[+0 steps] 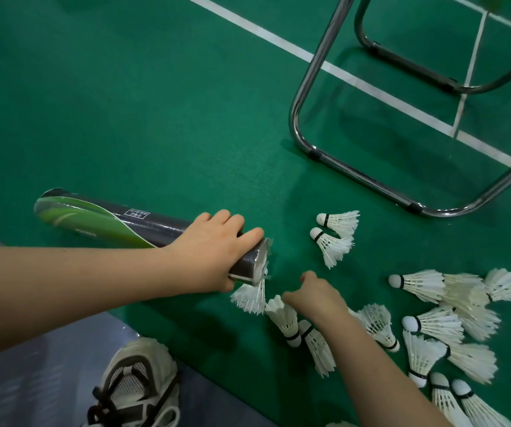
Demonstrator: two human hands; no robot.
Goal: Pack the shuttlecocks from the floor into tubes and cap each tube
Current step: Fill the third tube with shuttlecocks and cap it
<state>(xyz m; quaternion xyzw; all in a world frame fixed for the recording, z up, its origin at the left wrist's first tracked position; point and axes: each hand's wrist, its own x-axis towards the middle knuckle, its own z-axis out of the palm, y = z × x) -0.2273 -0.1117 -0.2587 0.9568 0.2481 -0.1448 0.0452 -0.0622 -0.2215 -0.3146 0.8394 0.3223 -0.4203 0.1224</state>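
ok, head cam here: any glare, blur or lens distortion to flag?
Head view: the wide-angle lens curves the white court line and the chrome stool frame, which carries bright highlights; there is sheen on the far end of the tube in the left hand; soft shadows on the green floor; the grey floor and shoe at bottom left look smeared; the shuttlecocks are sharp.

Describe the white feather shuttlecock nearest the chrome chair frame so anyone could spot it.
Find the chrome tubular chair frame on the green court floor. Below its near rail, two white feather shuttlecocks lie apart from the pile. It is the upper one, lying level.
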